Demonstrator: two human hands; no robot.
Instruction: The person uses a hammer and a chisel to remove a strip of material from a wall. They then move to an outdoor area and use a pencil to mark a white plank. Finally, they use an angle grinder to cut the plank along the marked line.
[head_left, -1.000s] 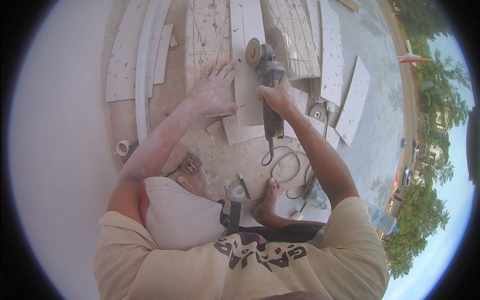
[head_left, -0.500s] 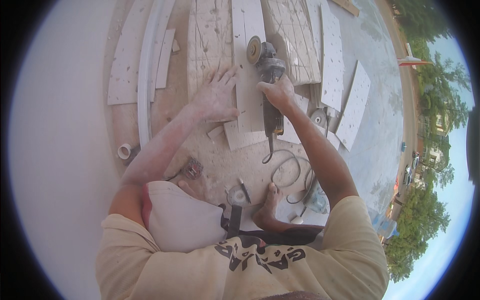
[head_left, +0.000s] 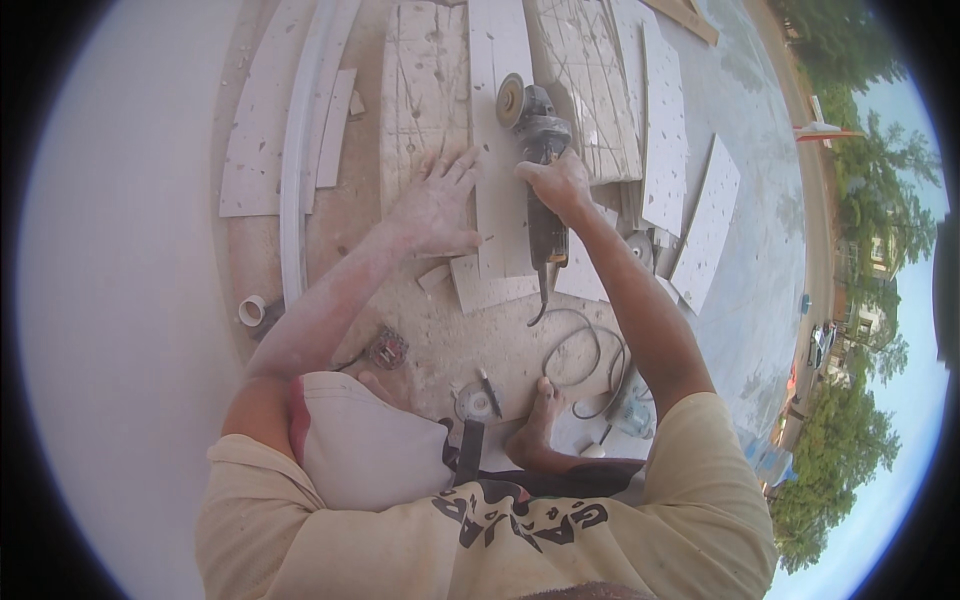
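Note:
My right hand (head_left: 560, 187) is wrapped around a dark angle grinder (head_left: 547, 235), whose round disc (head_left: 511, 101) sits at its far left end. The grinder is over the right side of a long white board (head_left: 500, 190), its cord hanging from the near end. Fingers spread, my left hand (head_left: 437, 208) lies palm down at the board's left edge and the near end of a pale, scored block (head_left: 420, 90). Whether its fingertips press on the board or the block, I cannot tell. A second scored block (head_left: 600, 110) lies right of the board.
White speckled boards lie left (head_left: 262, 130) and right (head_left: 663, 140), beside a long metal profile (head_left: 297, 170). Nearer me are a coiled cord (head_left: 570, 345), a loose disc (head_left: 474, 402), a tape measure (head_left: 387, 348) and a teal power tool (head_left: 633, 410). My bare foot (head_left: 535, 430) rests among them.
The whole view has shifted slightly, so the boards and floor items appear a little lower. My right hand keeps its grip on the grinder, and my left hand remains spread in nearly the same place.

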